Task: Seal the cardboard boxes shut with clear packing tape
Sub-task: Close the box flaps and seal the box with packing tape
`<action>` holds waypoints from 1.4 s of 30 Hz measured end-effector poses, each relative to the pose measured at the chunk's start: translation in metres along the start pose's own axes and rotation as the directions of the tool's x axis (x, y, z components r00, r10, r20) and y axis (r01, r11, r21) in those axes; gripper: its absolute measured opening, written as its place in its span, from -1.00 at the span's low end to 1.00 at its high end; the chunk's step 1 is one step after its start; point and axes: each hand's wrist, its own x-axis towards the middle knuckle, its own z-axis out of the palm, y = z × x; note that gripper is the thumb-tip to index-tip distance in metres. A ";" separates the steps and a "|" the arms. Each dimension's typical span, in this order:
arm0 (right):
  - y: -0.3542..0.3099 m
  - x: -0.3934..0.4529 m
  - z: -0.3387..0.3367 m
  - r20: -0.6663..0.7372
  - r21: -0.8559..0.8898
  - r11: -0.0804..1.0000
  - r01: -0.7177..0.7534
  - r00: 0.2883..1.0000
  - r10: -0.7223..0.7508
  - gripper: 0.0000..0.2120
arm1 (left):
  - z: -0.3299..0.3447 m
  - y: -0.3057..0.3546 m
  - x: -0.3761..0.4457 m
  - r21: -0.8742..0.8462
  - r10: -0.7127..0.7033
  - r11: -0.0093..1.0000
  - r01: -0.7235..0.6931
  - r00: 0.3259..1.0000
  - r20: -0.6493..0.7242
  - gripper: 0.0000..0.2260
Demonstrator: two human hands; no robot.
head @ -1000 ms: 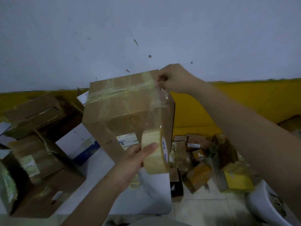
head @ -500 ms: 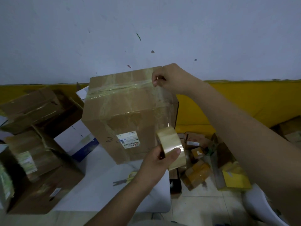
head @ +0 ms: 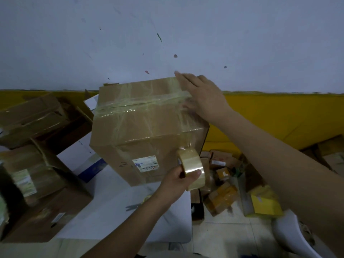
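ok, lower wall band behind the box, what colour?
Yellow, below the white upper wall; head view.

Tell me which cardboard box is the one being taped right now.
The tall cardboard box at table centre: right hand presses its top, tape roll in left hand. Boxes at left lie untouched.

In front of me rises a pale grey-blue wall [head: 186, 34] flecked with small dark marks, with a yellow band [head: 279, 116] painted along its foot. A white table [head: 115, 216] stands below it. To its right, on the tiled floor [head: 223, 237], lies a heap of small parcels [head: 221, 198], one bright yellow package [head: 264, 203] among them.
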 end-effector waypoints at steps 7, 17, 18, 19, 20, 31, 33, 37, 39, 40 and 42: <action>0.009 -0.050 0.021 0.350 -0.037 0.967 0.252 0.910 -0.224 -0.06 | -0.004 -0.010 0.016 0.006 0.019 1.000 -0.019 0.999 0.033 -0.72; 0.009 -0.036 0.032 0.270 -0.070 0.974 0.218 0.944 -0.192 -0.17 | -0.012 -0.002 0.037 0.084 -0.060 0.995 0.058 0.998 0.019 -0.72; 0.006 -0.038 0.031 0.245 -0.091 0.975 0.201 0.954 -0.174 -0.18 | -0.014 -0.001 0.039 0.111 -0.069 0.992 0.065 0.997 0.032 -0.72; 0.002 -0.042 0.030 0.209 -0.108 0.978 0.181 0.965 -0.155 -0.17 | -0.019 0.000 0.039 0.154 -0.087 0.985 0.078 0.995 0.049 -0.70; -0.005 -0.049 0.030 0.157 -0.115 0.982 0.152 0.979 -0.133 -0.17 | -0.024 0.001 0.036 0.194 -0.093 0.978 0.079 0.993 0.067 -0.65; -0.196 -0.163 0.164 0.135 0.415 0.887 0.204 0.950 -0.281 -0.84 | -0.139 -0.067 0.025 0.163 -0.135 0.971 0.174 0.965 -0.224 -0.87; -0.199 -0.172 0.222 0.498 0.367 0.929 -0.047 0.853 -0.154 -0.80 | -0.156 -0.086 0.025 0.171 -0.142 0.965 0.200 0.943 -0.301 -0.83; -0.202 -0.174 0.290 0.738 0.248 0.933 -0.261 0.675 -0.008 -0.74 | -0.172 -0.113 0.029 0.178 -0.087 0.973 0.146 0.950 -0.301 -0.76; -0.206 -0.172 0.307 0.773 0.194 0.926 -0.325 0.632 0.060 -0.75 | -0.176 -0.122 0.034 0.184 -0.091 0.972 0.143 0.960 -0.263 -0.75; -0.207 -0.170 0.313 0.789 0.168 0.923 -0.346 0.608 0.085 -0.75 | -0.176 -0.124 0.036 0.185 -0.104 0.971 0.152 0.964 -0.245 -0.73; -0.208 -0.167 0.321 0.800 0.123 0.929 -0.348 0.589 0.114 -0.75 | -0.174 -0.125 0.041 0.183 -0.119 0.970 0.161 0.968 -0.223 -0.71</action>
